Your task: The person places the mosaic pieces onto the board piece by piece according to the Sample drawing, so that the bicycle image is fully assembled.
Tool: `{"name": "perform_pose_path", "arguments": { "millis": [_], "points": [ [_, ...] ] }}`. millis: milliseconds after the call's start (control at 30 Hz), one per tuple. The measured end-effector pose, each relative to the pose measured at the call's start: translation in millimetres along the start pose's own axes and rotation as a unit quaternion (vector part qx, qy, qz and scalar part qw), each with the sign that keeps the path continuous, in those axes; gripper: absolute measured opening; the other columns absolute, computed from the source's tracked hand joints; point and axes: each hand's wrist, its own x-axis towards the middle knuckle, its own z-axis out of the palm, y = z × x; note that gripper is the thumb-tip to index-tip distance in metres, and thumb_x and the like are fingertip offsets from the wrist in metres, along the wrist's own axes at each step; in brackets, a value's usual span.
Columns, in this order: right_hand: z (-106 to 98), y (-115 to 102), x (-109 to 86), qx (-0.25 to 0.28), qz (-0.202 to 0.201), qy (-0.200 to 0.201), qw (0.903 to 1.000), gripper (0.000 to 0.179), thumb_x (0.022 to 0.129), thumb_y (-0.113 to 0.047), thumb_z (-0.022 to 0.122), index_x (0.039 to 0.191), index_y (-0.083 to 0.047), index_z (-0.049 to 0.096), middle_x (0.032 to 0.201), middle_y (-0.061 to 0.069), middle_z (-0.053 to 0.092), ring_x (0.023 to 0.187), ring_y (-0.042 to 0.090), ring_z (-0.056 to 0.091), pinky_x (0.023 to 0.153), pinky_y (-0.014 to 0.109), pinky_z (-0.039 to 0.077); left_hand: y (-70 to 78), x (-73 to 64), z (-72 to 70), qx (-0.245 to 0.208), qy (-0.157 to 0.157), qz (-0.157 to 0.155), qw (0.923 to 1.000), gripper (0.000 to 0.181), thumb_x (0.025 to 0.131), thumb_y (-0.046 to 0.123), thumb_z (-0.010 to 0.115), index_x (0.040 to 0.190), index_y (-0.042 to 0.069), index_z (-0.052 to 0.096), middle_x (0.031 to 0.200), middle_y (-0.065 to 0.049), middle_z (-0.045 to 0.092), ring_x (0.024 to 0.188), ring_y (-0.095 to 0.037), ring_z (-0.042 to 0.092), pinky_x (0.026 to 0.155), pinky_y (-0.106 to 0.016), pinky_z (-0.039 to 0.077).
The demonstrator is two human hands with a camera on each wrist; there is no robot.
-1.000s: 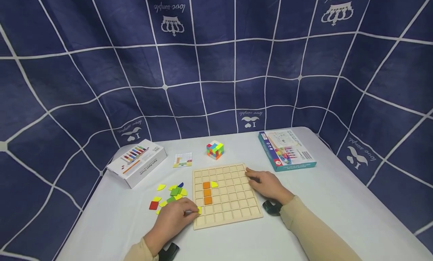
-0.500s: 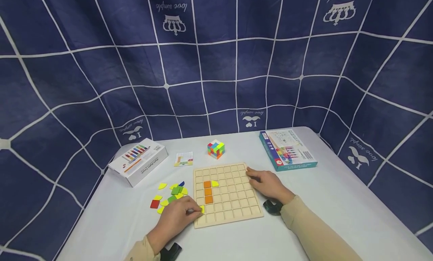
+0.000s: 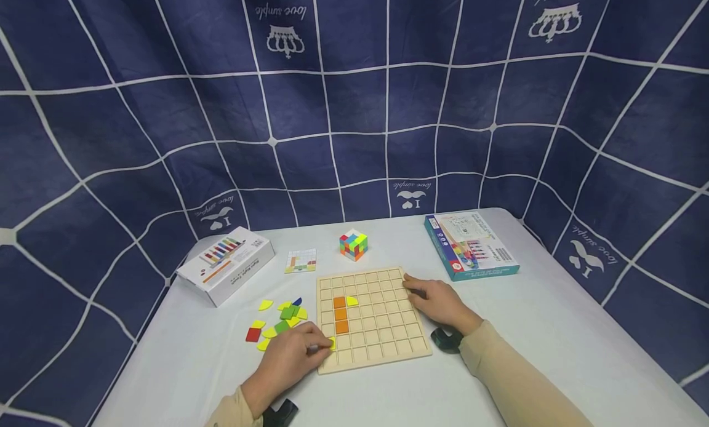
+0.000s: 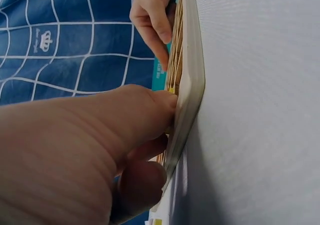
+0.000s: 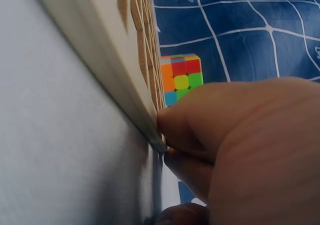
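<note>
A square wooden grid board (image 3: 382, 322) lies on the white table, with three orange square tiles (image 3: 340, 314) in a column and a yellow quarter-round tile (image 3: 352, 301) beside the top one. At the board's left edge my left hand (image 3: 293, 352) pinches a yellow tile (image 3: 332, 343) over a cell in the leftmost column; its fingers hide part of that tile, and only a yellow sliver (image 4: 172, 90) shows in the left wrist view. My right hand (image 3: 440, 301) grips the board's right edge near the far corner, thumb and fingers around the rim in the right wrist view.
Left of the board lie loose tiles: yellow quarter-rounds, green squares (image 3: 290, 312), a red square (image 3: 253, 335) and a blue piece (image 3: 297, 301). Behind stand a white box (image 3: 227, 264), a pattern card (image 3: 301, 260), a puzzle cube (image 3: 353, 245) and a teal-edged box (image 3: 471, 245).
My left hand has shifted slightly right with the yellow tile, onto the board's left cells, then stays there. The right hand keeps its hold on the board.
</note>
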Motion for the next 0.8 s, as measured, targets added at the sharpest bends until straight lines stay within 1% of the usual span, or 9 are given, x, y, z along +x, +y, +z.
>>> {"name": "perform_pose_path", "arguments": {
  "millis": [167, 233, 300, 367, 433, 533, 633, 733, 800],
  "points": [
    [3, 4, 0.5, 0.006, 0.003, 0.000, 1.0000, 0.043, 0.099, -0.025, 0.065, 0.141, -0.012, 0.064, 0.154, 0.001, 0.052, 0.141, 0.034, 0.051, 0.114, 0.055, 0.039, 0.4, -0.4, 0.1, 0.008, -0.002, -0.002, 1.0000, 0.016, 0.083, 0.030, 0.086, 0.099, 0.028, 0.084, 0.091, 0.021, 0.067, 0.075, 0.004, 0.054, 0.060, -0.018, 0.043],
    [4, 5, 0.1, 0.007, 0.005, -0.002, 1.0000, 0.044, 0.099, -0.025, 0.065, 0.141, -0.012, 0.064, 0.154, 0.000, 0.053, 0.141, 0.034, 0.051, 0.114, 0.055, 0.039, -1.4, -0.6, -1.1, 0.012, 0.007, -0.025, 0.9996, 0.017, 0.083, 0.037, 0.086, 0.098, 0.031, 0.083, 0.093, 0.023, 0.067, 0.076, 0.005, 0.056, 0.062, -0.018, 0.044],
    [5, 6, -0.3, 0.006, 0.003, -0.001, 1.0000, 0.043, 0.099, -0.025, 0.065, 0.140, -0.012, 0.064, 0.153, 0.000, 0.053, 0.140, 0.034, 0.051, 0.114, 0.055, 0.040, -7.5, 0.7, -5.5, 0.009, 0.032, -0.068, 0.9971, 0.017, 0.084, 0.041, 0.084, 0.098, 0.031, 0.082, 0.096, 0.020, 0.069, 0.077, 0.002, 0.058, 0.064, -0.021, 0.046],
    [6, 6, -0.9, 0.003, 0.003, -0.001, 1.0000, 0.043, 0.099, -0.025, 0.065, 0.140, -0.012, 0.065, 0.153, -0.001, 0.053, 0.140, 0.034, 0.052, 0.114, 0.055, 0.040, -18.4, 3.2, -12.8, 0.006, 0.070, -0.129, 0.9892, 0.020, 0.087, 0.043, 0.082, 0.101, 0.029, 0.082, 0.101, 0.014, 0.072, 0.077, -0.003, 0.060, 0.065, -0.026, 0.048],
    [6, 6, -1.0, 0.002, 0.001, 0.001, 1.0000, 0.043, 0.099, -0.025, 0.065, 0.140, -0.012, 0.065, 0.153, 0.000, 0.053, 0.140, 0.034, 0.052, 0.113, 0.055, 0.040, -33.7, 5.4, -21.9, 0.009, 0.112, -0.184, 0.9764, 0.023, 0.090, 0.037, 0.080, 0.109, 0.024, 0.080, 0.110, 0.003, 0.073, 0.079, -0.013, 0.064, 0.068, -0.033, 0.051],
    [5, 5, -1.0, 0.003, 0.006, 0.004, 1.0000, 0.043, 0.099, -0.026, 0.065, 0.140, -0.013, 0.065, 0.153, -0.001, 0.053, 0.140, 0.033, 0.052, 0.114, 0.054, 0.040, -59.4, 7.3, -31.9, 0.030, 0.144, -0.239, 0.9597, 0.035, 0.092, 0.025, 0.077, 0.126, 0.015, 0.074, 0.126, -0.013, 0.069, 0.095, -0.034, 0.070, 0.076, -0.047, 0.055],
    [5, 4, -0.6, 0.001, 0.007, 0.001, 1.0000, 0.044, 0.099, -0.026, 0.065, 0.141, -0.013, 0.064, 0.154, -0.001, 0.053, 0.141, 0.033, 0.051, 0.114, 0.054, 0.040, -79.7, 7.3, -34.1, 0.042, 0.127, -0.257, 0.9571, 0.043, 0.093, 0.019, 0.074, 0.134, 0.010, 0.068, 0.136, -0.019, 0.064, 0.117, -0.043, 0.065, 0.087, -0.056, 0.054],
    [3, 5, 0.3, -0.002, 0.005, -0.001, 1.0000, 0.044, 0.099, -0.027, 0.065, 0.141, -0.013, 0.064, 0.154, -0.001, 0.052, 0.141, 0.033, 0.051, 0.114, 0.053, 0.040, -90.6, 7.5, -31.5, 0.036, 0.099, -0.258, 0.9604, 0.040, 0.093, 0.018, 0.073, 0.132, 0.008, 0.069, 0.136, -0.018, 0.065, 0.122, -0.043, 0.063, 0.090, -0.057, 0.054],
    [2, 5, 1.0, -0.007, 0.000, -0.001, 1.0000, 0.044, 0.100, -0.026, 0.064, 0.141, -0.013, 0.064, 0.154, -0.001, 0.053, 0.141, 0.033, 0.051, 0.114, 0.054, 0.040, -93.8, 7.9, -29.2, 0.036, 0.092, -0.258, 0.9610, 0.038, 0.093, 0.018, 0.074, 0.129, 0.008, 0.071, 0.133, -0.017, 0.068, 0.121, -0.042, 0.064, 0.090, -0.057, 0.054]
  ]
}}
